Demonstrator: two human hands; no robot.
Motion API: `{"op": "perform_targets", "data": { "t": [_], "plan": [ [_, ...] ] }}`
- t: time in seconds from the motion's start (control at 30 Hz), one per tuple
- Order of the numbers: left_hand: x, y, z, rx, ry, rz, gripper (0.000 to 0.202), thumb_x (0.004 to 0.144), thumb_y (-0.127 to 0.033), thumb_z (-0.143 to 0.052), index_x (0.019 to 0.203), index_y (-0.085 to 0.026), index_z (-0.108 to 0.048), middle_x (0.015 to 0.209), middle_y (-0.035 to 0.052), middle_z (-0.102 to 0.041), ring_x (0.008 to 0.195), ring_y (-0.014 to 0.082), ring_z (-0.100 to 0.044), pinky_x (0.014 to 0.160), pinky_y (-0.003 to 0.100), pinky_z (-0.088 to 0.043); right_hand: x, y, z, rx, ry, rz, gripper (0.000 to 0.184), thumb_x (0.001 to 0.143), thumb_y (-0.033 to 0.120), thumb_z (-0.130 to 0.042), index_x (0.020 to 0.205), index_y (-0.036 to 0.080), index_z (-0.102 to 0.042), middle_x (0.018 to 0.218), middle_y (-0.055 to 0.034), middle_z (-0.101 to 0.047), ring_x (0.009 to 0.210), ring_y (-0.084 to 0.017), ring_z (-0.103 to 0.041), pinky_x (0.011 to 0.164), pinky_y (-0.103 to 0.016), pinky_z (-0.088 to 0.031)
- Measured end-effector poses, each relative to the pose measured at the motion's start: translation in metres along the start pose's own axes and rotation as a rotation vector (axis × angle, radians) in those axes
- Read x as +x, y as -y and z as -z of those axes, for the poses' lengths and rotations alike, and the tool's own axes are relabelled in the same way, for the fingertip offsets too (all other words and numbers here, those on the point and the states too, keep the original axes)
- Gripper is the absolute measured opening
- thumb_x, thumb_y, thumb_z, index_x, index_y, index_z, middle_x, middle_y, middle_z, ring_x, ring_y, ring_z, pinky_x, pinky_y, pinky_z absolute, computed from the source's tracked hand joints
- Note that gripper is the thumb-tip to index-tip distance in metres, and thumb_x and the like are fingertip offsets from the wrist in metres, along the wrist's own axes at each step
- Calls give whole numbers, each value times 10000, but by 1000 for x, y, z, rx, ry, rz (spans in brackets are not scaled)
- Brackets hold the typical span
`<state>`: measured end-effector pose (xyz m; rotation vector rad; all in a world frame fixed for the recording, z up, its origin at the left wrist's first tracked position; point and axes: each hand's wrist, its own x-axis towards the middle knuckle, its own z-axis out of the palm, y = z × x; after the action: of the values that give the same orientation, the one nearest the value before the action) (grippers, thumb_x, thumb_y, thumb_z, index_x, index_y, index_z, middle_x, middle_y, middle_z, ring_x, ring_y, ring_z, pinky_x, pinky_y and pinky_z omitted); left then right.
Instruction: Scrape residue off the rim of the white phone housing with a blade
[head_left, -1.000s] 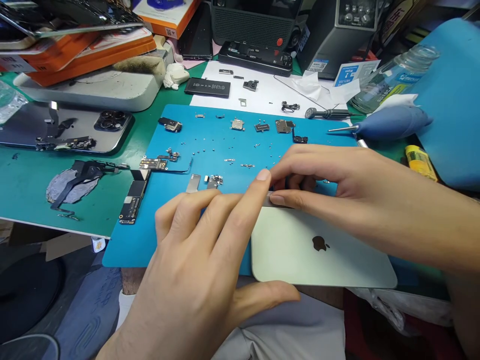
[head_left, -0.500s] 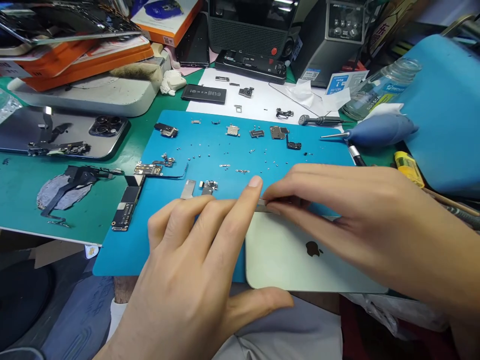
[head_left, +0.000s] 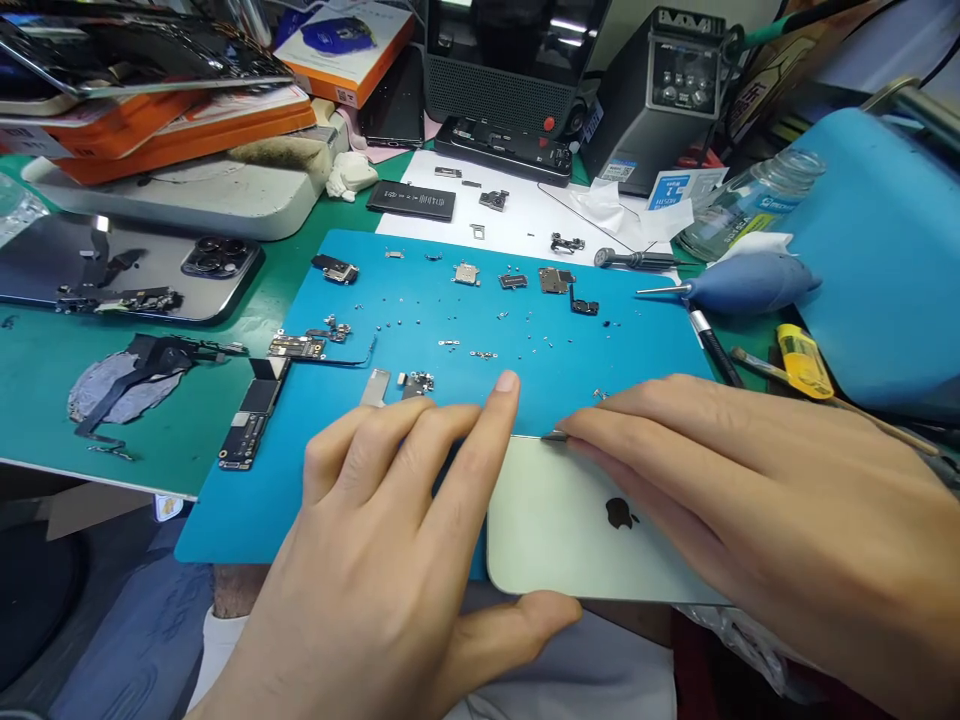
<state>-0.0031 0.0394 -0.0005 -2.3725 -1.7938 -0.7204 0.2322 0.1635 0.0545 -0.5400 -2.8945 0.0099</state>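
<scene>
A pale green tablet (head_left: 555, 530) with a dark apple logo lies flat at the front of the blue mat (head_left: 420, 420). My left hand (head_left: 397, 510) is at its left end, index finger and thumb stretched apart near the far and near edges; whether they press on it is unclear. The fingers of my right hand (head_left: 720, 490) pinch a thin metal blade (head_left: 555, 435) against the tablet's far edge. Most of the blade is hidden under those fingers.
Tiny screws and phone parts lie across the mat, with a logic board (head_left: 255, 410) to the left. Farther back are a battery (head_left: 411, 200) and a screwdriver (head_left: 637, 259). An air blower (head_left: 757, 282) and a glass jar (head_left: 757, 205) stand at right.
My right hand has slid to the right along the tablet's far edge with the blade. My left hand stays nearly in place. The view has shifted slightly.
</scene>
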Motion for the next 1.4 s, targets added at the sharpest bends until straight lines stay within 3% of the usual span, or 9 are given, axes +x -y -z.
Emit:
{"op": "perform_targets", "data": {
  "t": [0.27,0.47,0.6,0.7,0.77,0.9,0.97,1.2,1.4],
  "plan": [
    [1,1,-2,21,7,-1,894,1122,-720,-536,1718,-63,-422,1318,143,-713,1335,322,-513,1266,441,-277,15,-3,1,52,-49,-51,258,1125,153,-537,1085,181,-791,877,-46,-727,718,-201,-653,592,-376,-395],
    [15,-7,-1,-53,-22,115,859,990,-764,-731,1696,-311,-546,1188,99,-729,1306,356,-617,1163,479,-476,26,-15,3,357,-27,-143,239,1126,200,-594,1051,206,-821,971,-27,-822,825,-174,-771,702,-312,-540],
    [25,-12,-2,-75,-24,119,831,980,-753,-752,1672,-323,-584,1182,103,-724,1313,359,-624,1174,493,-501,29,-21,4,447,17,-181,229,1114,203,-624,1046,218,-842,993,-21,-837,852,-171,-779,726,-309,-550],
    [19,-9,-2,-61,-20,108,832,985,-757,-742,1680,-331,-573,1179,99,-727,1299,356,-628,1176,494,-490,25,-18,4,407,-1,-167,229,1127,204,-616,1063,211,-836,1001,-26,-828,855,-172,-770,729,-311,-538],
    [11,-4,-3,-28,-15,78,863,1007,-769,-702,1706,-293,-533,1193,102,-734,1287,352,-616,1180,491,-461,20,-11,5,292,-29,-129,232,1140,202,-599,1086,187,-825,975,-43,-800,842,-184,-745,709,-327,-508],
    [1,2,-3,26,0,-5,892,1112,-728,-542,1719,-83,-439,1278,134,-719,1290,329,-539,1233,461,-315,8,4,4,-7,-56,-47,256,1139,147,-545,1118,159,-799,903,-60,-725,772,-216,-633,676,-381,-416],
    [1,2,-2,23,8,-9,860,1140,-699,-499,1708,-55,-435,1295,140,-703,1286,322,-514,1232,450,-276,5,7,4,-64,-48,-28,284,1135,126,-508,1118,168,-788,902,-63,-716,756,-225,-601,677,-393,-392],
    [3,1,-2,13,10,-14,848,1151,-699,-465,1707,-59,-437,1287,140,-691,1283,326,-497,1229,452,-259,4,3,5,-44,-53,-68,226,1124,148,-582,1030,170,-787,860,-50,-691,714,-202,-610,636,-387,-363],
    [1,2,-1,27,10,-18,851,1146,-715,-465,1698,-68,-453,1277,154,-694,1304,340,-509,1220,464,-266,12,-9,4,243,-47,-152,272,1145,185,-574,1070,191,-835,952,-43,-790,796,-169,-734,677,-314,-492]
  ]
}}
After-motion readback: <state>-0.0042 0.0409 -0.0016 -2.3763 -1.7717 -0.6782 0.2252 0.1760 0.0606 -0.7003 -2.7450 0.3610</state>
